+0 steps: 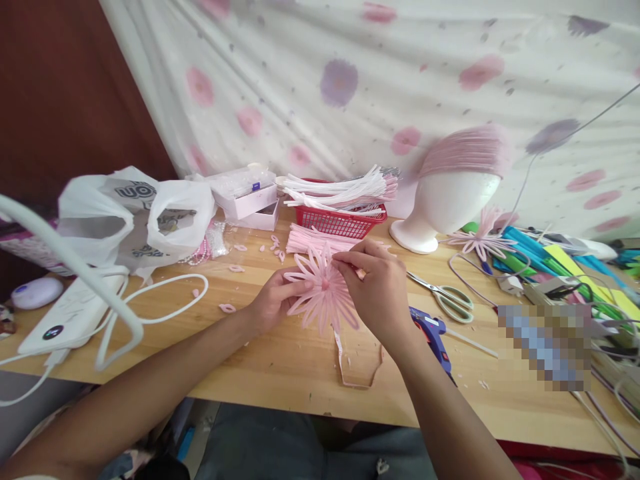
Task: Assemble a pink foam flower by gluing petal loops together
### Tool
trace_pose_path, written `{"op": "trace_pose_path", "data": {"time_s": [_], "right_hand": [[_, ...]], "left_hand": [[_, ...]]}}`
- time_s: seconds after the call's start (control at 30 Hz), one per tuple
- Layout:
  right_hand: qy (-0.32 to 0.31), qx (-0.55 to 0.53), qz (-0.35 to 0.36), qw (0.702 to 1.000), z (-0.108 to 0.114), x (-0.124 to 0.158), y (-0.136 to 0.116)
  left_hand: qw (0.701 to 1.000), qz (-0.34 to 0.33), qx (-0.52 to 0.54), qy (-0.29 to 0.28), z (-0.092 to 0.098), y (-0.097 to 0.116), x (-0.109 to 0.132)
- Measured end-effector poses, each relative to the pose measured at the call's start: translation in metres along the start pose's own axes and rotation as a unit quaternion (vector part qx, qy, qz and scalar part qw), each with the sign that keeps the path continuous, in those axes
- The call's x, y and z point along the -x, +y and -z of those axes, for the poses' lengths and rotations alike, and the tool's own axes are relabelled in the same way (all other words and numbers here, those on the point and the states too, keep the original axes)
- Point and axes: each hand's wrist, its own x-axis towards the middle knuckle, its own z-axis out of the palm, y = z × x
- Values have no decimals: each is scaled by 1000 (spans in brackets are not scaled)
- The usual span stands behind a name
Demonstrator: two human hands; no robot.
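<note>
A pink flower with many looped petals [320,310], made of fuzzy stems, is held over the table in front of me. My left hand [274,297] grips its left side, the thumb lying over the petals near the centre. Closed in a pinch, my right hand [377,283] is at the flower's upper right petals; whether anything small sits between those fingertips is hidden. Behind the flower lies a bundle of pink fuzzy stems [305,239]. Small pink petal loops [237,269] are scattered to the left. A thin tape strip [341,363] curls on the table below.
Scissors [445,297] and a blue glue gun [434,337] lie right of my right hand. A red basket [333,223] of white stems stands behind, beside a white foam head [450,200]. Plastic bags [135,213], a white power strip [70,320] and cables occupy the left.
</note>
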Motion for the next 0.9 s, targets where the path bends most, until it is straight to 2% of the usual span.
{"op": "trace_pose_path", "data": {"time_s": [0.13, 0.27, 0.37, 0.6, 0.9], "right_hand": [[11, -7, 1, 1000, 1, 0, 0], [81, -13, 4, 997, 6, 7, -6], [119, 26, 33, 992, 8, 21, -12], [90, 111, 129, 981, -2, 55, -23], [77, 128, 117, 982, -9, 58, -20]], "left_hand": [[1000, -4, 1, -2, -1, 1, 1], [1000, -8, 3, 0, -1, 1, 0], [1000, -9, 7, -2, -1, 1, 0], [999, -26, 5, -26, -5, 3, 2], [999, -25, 6, -26, -5, 3, 3]]}}
